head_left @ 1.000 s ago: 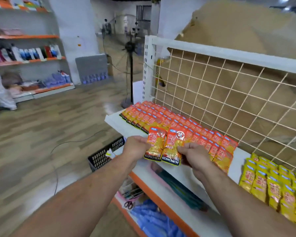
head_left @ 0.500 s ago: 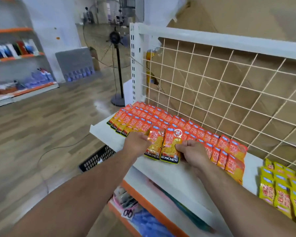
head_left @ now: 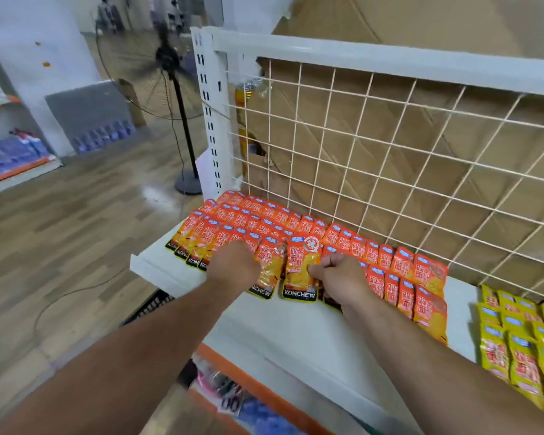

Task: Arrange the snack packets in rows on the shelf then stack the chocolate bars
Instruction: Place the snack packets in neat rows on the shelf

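Note:
Orange snack packets (head_left: 264, 218) lie in overlapping rows on the white shelf (head_left: 296, 328), running from its left end toward the right along the wire grid. My left hand (head_left: 233, 265) grips one orange packet (head_left: 269, 271) by its left side. My right hand (head_left: 338, 274) pinches a second orange packet (head_left: 302, 271) beside it. Both packets sit low over the front row, their black bottom edges toward me. Yellow snack packets (head_left: 522, 343) lie in rows at the shelf's right end. No chocolate bars are in view.
A white wire grid (head_left: 374, 158) backs the shelf, with cardboard behind it. A standing fan (head_left: 173, 98) is on the wooden floor to the left. A black basket (head_left: 153, 307) sits on the floor below the shelf's left end. A lower shelf holds blue goods.
Both hands have carried the two packets forward and down from above the shelf's front edge into the front row. The camera has moved closer to the shelf.

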Demonstrator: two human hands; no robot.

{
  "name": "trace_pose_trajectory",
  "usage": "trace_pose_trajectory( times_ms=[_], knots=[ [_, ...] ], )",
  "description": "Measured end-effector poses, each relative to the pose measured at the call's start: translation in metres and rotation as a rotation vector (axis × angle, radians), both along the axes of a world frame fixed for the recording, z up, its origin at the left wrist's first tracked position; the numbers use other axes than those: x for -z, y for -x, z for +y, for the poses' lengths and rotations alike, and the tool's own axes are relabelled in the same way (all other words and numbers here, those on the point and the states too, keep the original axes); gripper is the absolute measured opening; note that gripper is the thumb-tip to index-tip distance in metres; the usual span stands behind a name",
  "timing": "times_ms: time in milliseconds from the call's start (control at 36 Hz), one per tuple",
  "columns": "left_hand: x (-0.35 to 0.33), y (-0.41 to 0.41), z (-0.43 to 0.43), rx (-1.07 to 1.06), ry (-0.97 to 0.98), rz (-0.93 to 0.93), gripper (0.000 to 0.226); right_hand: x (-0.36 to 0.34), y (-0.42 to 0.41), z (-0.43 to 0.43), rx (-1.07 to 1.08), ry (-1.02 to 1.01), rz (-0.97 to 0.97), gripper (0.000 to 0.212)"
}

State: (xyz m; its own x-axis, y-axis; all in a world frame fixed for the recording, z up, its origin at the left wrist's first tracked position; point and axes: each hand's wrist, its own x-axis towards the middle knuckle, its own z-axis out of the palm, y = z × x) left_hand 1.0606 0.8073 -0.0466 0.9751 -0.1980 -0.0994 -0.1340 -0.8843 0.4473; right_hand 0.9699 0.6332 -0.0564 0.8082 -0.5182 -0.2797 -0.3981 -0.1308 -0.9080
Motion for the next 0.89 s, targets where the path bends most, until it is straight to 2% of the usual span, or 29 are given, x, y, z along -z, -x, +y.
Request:
trace_pose_trajectory(
  times_ms=[83,194,361,500,611,694,778,889],
  knots=[
    [0.001,-0.005,0.003,0.042,-0.023,-0.017,0.017,0.001,-0.004,0.002,0.019,-0.001,-0.002,0.036],
    [0.002,-0.011,0.006,0.091,-0.047,-0.035,0.007,-0.001,-0.008,0.004,0.034,0.012,0.005,0.035],
    [0.004,-0.017,0.008,0.172,-0.094,-0.064,0.016,-0.001,-0.011,0.012,0.066,0.054,0.004,0.034],
    [0.003,-0.020,0.012,0.235,-0.123,-0.077,0.015,-0.001,-0.012,0.022,0.080,0.077,0.017,0.033],
    [0.000,-0.023,0.016,0.297,-0.120,-0.210,0.022,0.001,-0.016,0.034,0.105,0.068,0.050,0.027],
    [-0.003,-0.026,0.022,0.329,-0.146,-0.325,0.038,0.002,-0.020,0.043,0.096,0.135,0.099,0.026],
    [-0.003,-0.031,0.027,0.360,-0.208,-0.442,0.043,0.002,-0.023,0.049,0.093,0.217,0.148,0.024],
    [-0.003,-0.035,0.033,0.381,-0.209,-0.451,0.045,0.003,-0.025,0.053,0.084,0.373,0.249,0.010]
  ],
)
